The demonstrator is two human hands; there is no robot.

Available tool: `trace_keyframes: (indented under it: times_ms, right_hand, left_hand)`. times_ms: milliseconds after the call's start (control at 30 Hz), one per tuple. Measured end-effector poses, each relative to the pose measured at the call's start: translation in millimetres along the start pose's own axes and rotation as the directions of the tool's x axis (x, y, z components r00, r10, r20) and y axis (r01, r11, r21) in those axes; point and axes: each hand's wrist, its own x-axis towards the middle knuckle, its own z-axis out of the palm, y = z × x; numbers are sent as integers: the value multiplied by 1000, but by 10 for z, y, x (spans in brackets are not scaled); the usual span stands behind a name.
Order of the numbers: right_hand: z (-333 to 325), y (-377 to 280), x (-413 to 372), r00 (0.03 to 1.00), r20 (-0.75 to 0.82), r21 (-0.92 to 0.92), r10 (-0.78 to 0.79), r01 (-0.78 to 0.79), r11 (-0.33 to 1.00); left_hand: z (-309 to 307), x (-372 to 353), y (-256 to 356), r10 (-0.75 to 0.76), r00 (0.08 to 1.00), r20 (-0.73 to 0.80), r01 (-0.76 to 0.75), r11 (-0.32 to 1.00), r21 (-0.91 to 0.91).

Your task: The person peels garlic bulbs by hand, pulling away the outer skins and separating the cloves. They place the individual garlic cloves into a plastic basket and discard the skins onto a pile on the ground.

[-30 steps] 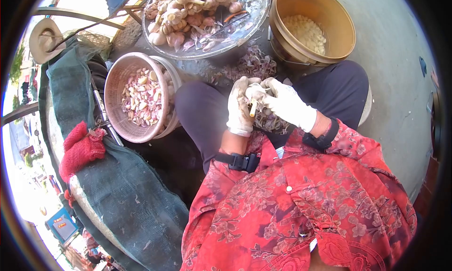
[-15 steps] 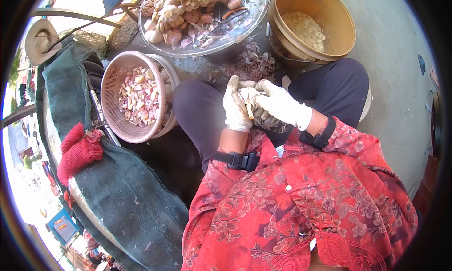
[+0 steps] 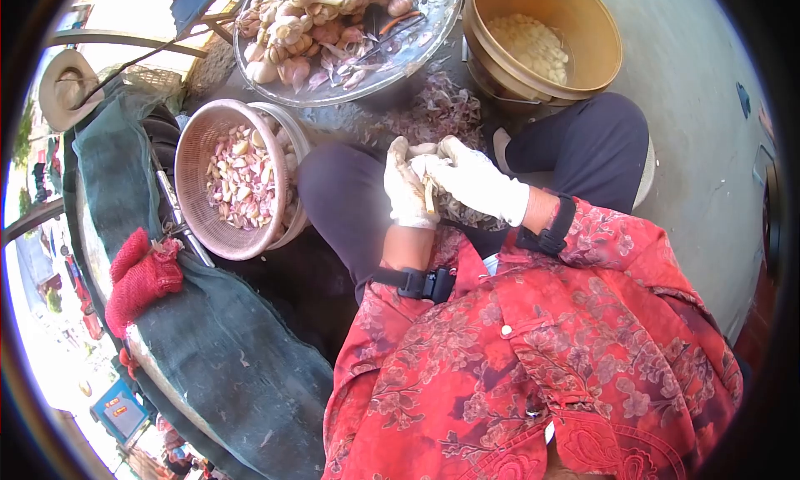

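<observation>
One garlic bulb (image 3: 423, 165), both hands on!
Narrow grip, my left hand (image 3: 406, 188) and right hand (image 3: 479, 180) around it; stem (image 3: 429, 198) at six o'clock, pink basket (image 3: 192, 180) at nine, tray (image 3: 429, 48) at eleven.

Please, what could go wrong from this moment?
The garlic might slip from between the left hand and right hand, perhaps onto the loose skins. The pink basket of cloves stands close to the left knee; a leg movement could knock it. The bucket near the right knee has similar risk.
</observation>
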Motion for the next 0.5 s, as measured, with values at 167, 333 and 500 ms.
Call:
trace_keyframes:
  times_ms: [167, 333, 500]
  right_hand:
    - [-40, -31, -34, 994, -43, -320, -106, 87, 943]
    - [-70, -165, -83, 968, 41, -482, -247, 235, 844]
    - [-61, -216, -137, 976, 108, -664, -188, 212, 717]
  left_hand:
    - [-76, 95, 38, -13, 995, 94, 7, 998, 60]
    - [32, -38, 68, -75, 995, 64, 85, 982, -167]
    - [-97, 91, 41, -196, 977, 80, 209, 953, -221]
